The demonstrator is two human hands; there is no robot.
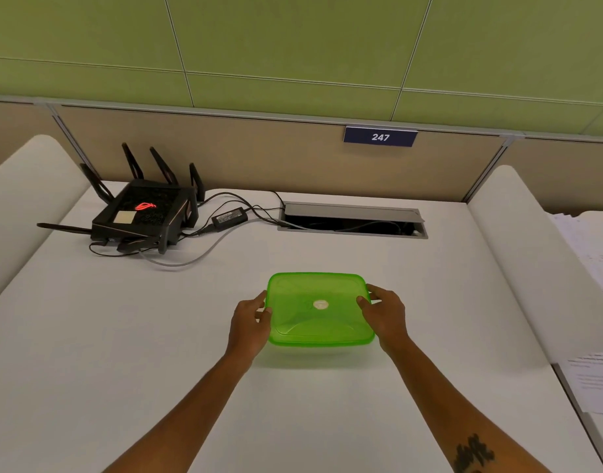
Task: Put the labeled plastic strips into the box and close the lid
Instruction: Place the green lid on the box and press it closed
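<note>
1. I get a single view, from a camera worn on the person's head, looking forward and steeply down onto the white counter [327,404].
2. It sits close: both forearms rise from the bottom edge, and the left hand [250,322] and right hand [385,314] land just below mid-frame.
3. The wide lens (edges visibly bowed) also takes in the partition [259,158] and the green wall [293,39] beyond the counter's far edge.

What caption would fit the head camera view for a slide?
Left hand and right hand grip a green translucent plastic box, lid on, upon a white desk.
</note>
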